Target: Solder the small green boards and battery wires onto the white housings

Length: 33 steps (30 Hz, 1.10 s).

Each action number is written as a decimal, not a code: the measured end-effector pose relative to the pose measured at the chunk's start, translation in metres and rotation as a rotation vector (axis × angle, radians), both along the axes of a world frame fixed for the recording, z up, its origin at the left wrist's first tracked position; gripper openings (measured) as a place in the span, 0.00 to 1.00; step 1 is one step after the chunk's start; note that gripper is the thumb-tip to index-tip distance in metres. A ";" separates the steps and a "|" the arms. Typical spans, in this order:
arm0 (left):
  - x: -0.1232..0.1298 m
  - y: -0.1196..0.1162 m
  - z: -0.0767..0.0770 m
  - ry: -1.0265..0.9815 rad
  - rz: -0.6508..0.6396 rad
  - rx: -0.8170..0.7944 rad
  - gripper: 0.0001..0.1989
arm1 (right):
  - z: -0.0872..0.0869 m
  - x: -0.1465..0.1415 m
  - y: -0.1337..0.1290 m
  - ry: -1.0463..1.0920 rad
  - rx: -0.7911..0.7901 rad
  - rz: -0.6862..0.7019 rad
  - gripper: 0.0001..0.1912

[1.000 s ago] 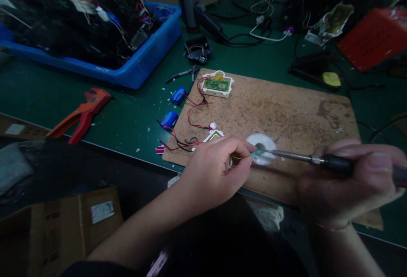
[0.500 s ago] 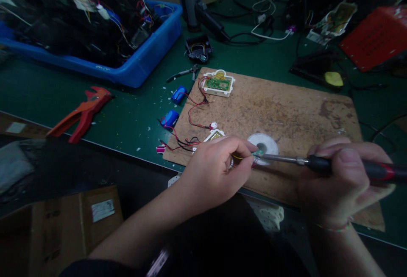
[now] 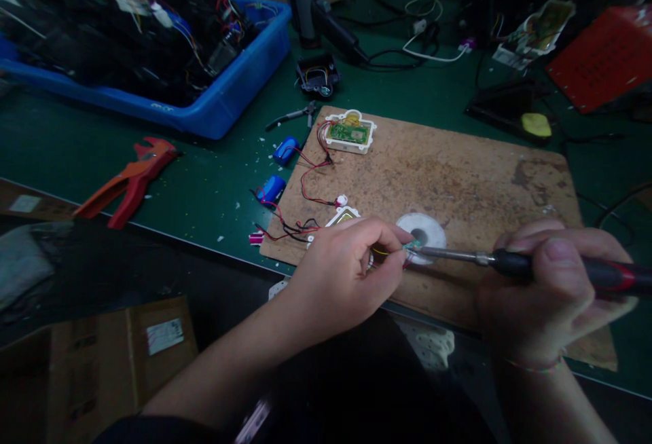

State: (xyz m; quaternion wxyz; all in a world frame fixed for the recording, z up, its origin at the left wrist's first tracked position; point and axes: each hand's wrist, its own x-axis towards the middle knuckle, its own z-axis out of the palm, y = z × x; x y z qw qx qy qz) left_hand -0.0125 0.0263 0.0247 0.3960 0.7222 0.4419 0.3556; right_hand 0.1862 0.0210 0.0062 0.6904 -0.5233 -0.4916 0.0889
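Observation:
Between thumb and forefinger, my left hand (image 3: 351,267) pinches a small green circuit board (image 3: 411,246) with thin wires on it. My right hand (image 3: 555,288) grips the black and red handle of a soldering iron (image 3: 458,254), whose tip meets the board. Just behind the board lies a white ring-shaped spool (image 3: 432,227) on the brown board (image 3: 458,172). A white housing (image 3: 345,214) is partly hidden by my left hand; red and black wires run out of it. Farther back sits a second white housing with a green circuit board (image 3: 351,133).
Two blue battery cells (image 3: 272,189) lie by the brown board's left edge. Red-orange cutters (image 3: 133,179) and small pliers (image 3: 293,118) rest on the green table. A blue bin (image 3: 214,115) stands back left, a red box (image 3: 604,57) back right, near an iron stand (image 3: 509,115).
Almost nothing differs. Both hands keep their places, with the iron's tip still at the small circuit board; the whole view has shifted very slightly.

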 end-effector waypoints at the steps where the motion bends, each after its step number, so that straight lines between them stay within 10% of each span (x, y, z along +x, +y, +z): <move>1: 0.000 0.000 0.000 -0.001 -0.002 0.001 0.07 | -0.002 -0.001 0.002 -0.007 0.031 -0.031 0.11; 33: 0.001 0.000 -0.002 -0.025 0.003 0.009 0.08 | -0.003 -0.008 0.005 -0.013 0.056 -0.107 0.10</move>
